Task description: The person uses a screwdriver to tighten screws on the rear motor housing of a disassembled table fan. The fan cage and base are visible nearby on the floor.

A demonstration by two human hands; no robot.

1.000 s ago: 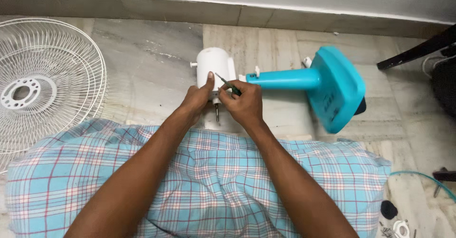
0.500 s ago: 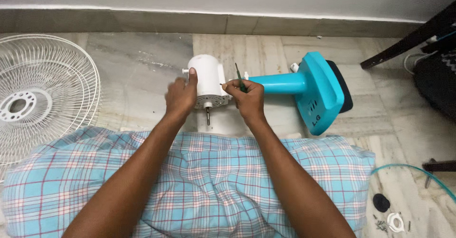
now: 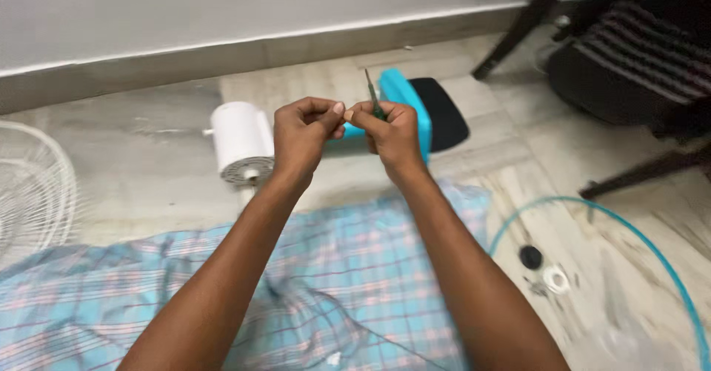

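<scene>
My right hand grips a thin green screwdriver, tip pointing up. My left hand is raised beside it, fingers curled, thumb and forefinger pinched against the right hand's fingertips; whether it holds anything small I cannot tell. Both hands hover above the floor in front of a dismantled fan: a white motor housing lying on the tiles, joined to a turquoise stand with base and a black pad.
A white wire fan grille lies at the left. A turquoise ring, a black knob and a white cap lie at the right. Dark chair legs and a striped bag stand at the back right. Checked blue cloth covers my lap.
Both hands have lifted off the white motor housing and come together in the air. The view has swung right, so the grille moved to the left edge.
</scene>
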